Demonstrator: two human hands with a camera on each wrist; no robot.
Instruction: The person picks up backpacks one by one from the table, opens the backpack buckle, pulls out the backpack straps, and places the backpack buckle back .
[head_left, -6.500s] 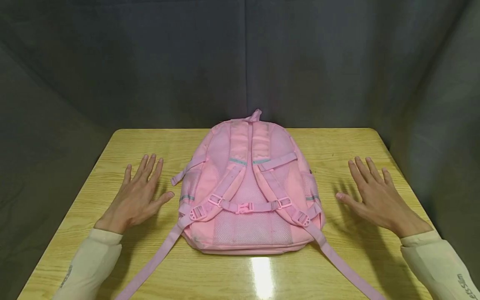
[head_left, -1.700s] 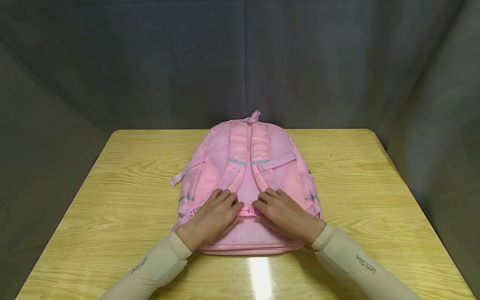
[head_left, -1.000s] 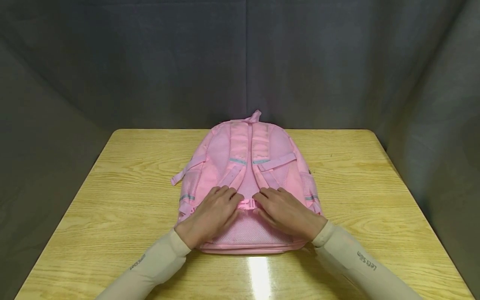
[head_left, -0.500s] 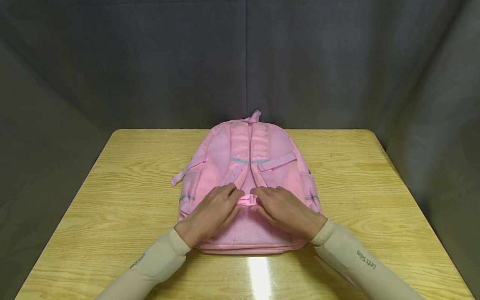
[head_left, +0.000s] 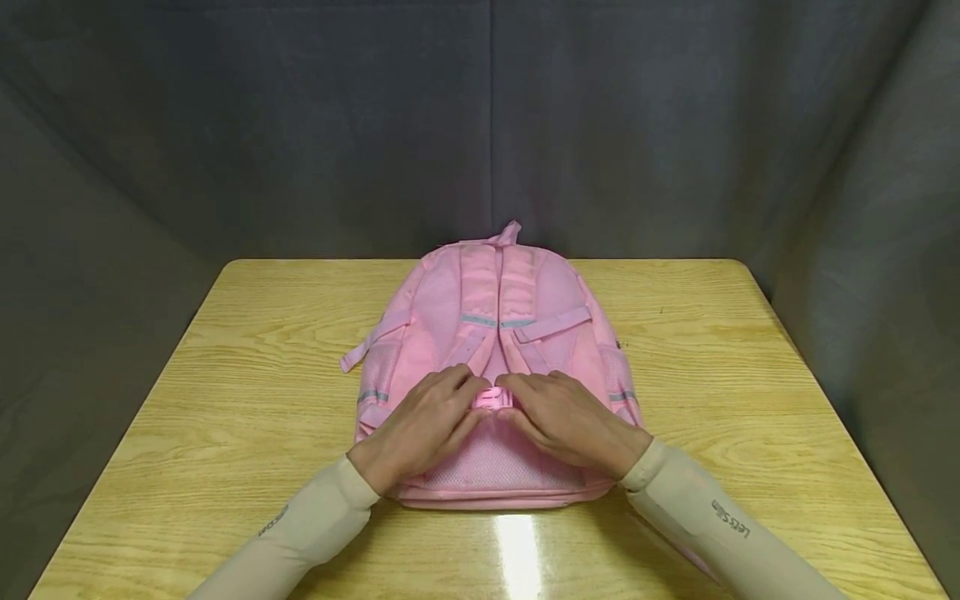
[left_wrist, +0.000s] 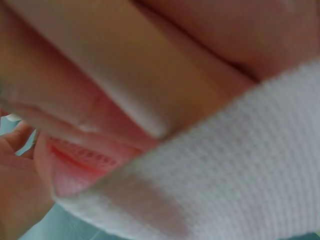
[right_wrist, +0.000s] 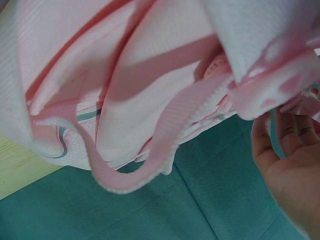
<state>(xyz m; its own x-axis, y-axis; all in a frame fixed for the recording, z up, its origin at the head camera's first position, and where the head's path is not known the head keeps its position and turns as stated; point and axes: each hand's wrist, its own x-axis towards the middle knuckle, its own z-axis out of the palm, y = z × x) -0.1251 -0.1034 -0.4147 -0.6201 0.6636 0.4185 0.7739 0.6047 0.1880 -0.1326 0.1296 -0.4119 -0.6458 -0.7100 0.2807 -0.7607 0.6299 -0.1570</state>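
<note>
A pink backpack [head_left: 491, 483] lies on the table with its shoulder straps facing up. Across its middle runs a chest strap with a pink side-release buckle [head_left: 493, 398]. The left hand [head_left: 427, 421] pinches the buckle's left end between thumb and curled fingers. At its right end the right hand [head_left: 570, 417] holds it in the same manner, fingertips close to the left ones. The buckle looks raised a little off the back panel; its ends are hidden under the fingers. A loose pink webbing strap [right_wrist: 165, 120] loops through the right wrist view.
The wooden table [head_left: 750, 375] extends on both sides of the backpack. A dark grey curtain [head_left: 300, 125] hangs behind the table and along both sides. A short side strap [head_left: 367, 346] sticks out at the backpack's left.
Both hands lay flat beside the backpack at first, then came in to the buckle and gripped it. Since then the buckle has shifted slightly upward and the fingertips have moved nearer each other.
</note>
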